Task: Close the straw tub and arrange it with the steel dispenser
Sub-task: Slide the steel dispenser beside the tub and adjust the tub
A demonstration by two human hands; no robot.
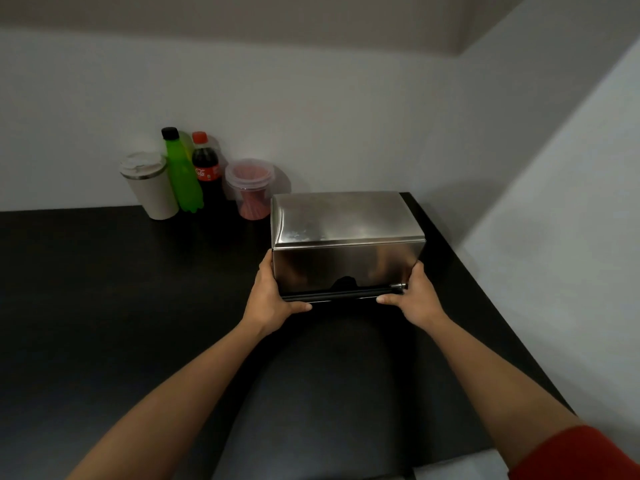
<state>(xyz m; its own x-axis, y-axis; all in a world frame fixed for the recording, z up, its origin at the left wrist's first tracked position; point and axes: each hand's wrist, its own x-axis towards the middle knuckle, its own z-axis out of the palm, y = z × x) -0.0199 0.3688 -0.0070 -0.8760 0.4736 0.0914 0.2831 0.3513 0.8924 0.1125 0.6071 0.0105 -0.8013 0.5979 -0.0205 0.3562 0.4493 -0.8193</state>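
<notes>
A shiny steel dispenser [346, 237], box-shaped with a black bar along its lower front, stands on the black counter [104, 289] near the right back corner. My left hand [272, 299] grips its lower left corner and my right hand [417, 299] grips its lower right corner, thumbs under the front edge. Just behind its left rear corner stands the clear straw tub [251, 188] with red straws inside and a clear lid on top. Whether the tub touches the dispenser I cannot tell.
Against the back wall to the left of the tub stand a cola bottle [207, 168], a green bottle [181, 171] and a beige lidded cup [149, 185]. White walls close off the back and the right side. The counter's right edge runs diagonally.
</notes>
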